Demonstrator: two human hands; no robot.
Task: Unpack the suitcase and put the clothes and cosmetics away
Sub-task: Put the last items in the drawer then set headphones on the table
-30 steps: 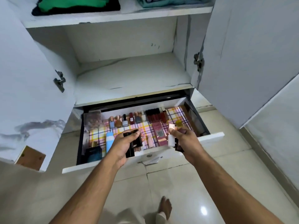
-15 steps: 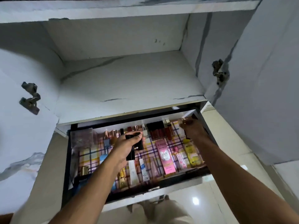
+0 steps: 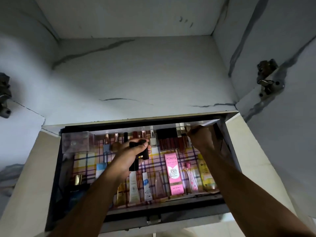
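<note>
An open drawer (image 3: 171,218) under a white cupboard shelf holds cosmetics on a checked liner. My left hand (image 3: 126,159) hovers over the drawer's middle and grips a bunch of black lipstick tubes (image 3: 139,153). My right hand (image 3: 201,139) reaches to the back right corner, fingers curled at a small pale bottle (image 3: 181,128) beside a row of dark red lip glosses (image 3: 168,141); what it holds is hidden. A pink BB cream box (image 3: 173,173) and several tubes (image 3: 133,187) lie along the front.
A clear plastic box (image 3: 76,141) sits at the drawer's back left, nail polish bottles (image 3: 153,140) along the back. The bare white shelf (image 3: 136,79) lies above the drawer. Open cupboard doors with metal hinges (image 3: 268,79) flank both sides.
My head has moved closer over the drawer. My right hand has gone from the drawer's front to its back right corner with the small bottle. My left hand keeps the black tubes.
</note>
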